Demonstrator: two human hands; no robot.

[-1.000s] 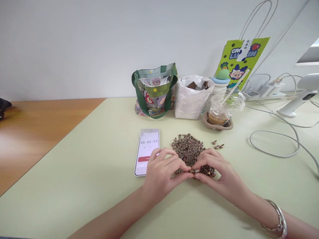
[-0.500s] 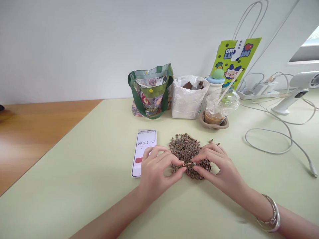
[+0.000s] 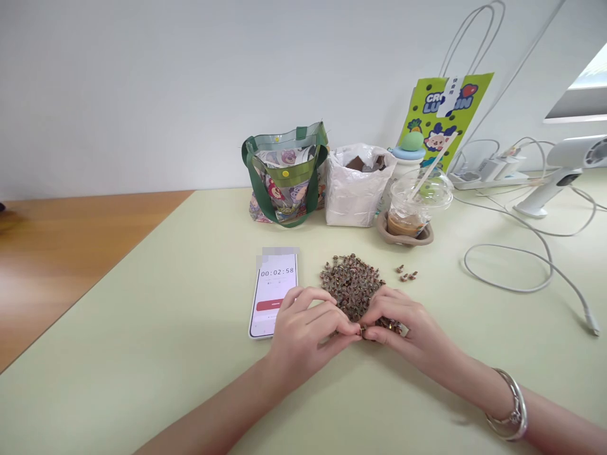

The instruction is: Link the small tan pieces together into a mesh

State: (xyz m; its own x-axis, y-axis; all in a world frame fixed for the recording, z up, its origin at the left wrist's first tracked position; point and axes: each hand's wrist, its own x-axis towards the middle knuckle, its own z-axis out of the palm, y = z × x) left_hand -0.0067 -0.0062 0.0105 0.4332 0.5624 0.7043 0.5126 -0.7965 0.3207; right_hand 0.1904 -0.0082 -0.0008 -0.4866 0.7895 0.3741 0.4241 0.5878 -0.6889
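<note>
Drawn closer together since the last look, my left hand [image 3: 308,332] and right hand [image 3: 403,325] press in at the near edge of the heap of small brown-and-brass metal pieces [image 3: 351,285]. From my head camera, my fingertips seem to pinch one tiny metal piece [image 3: 363,330], though it's half hidden. Most of the heap remains, with a small cluster of loose pieces [image 3: 406,273] lying apart to its right.
</note>
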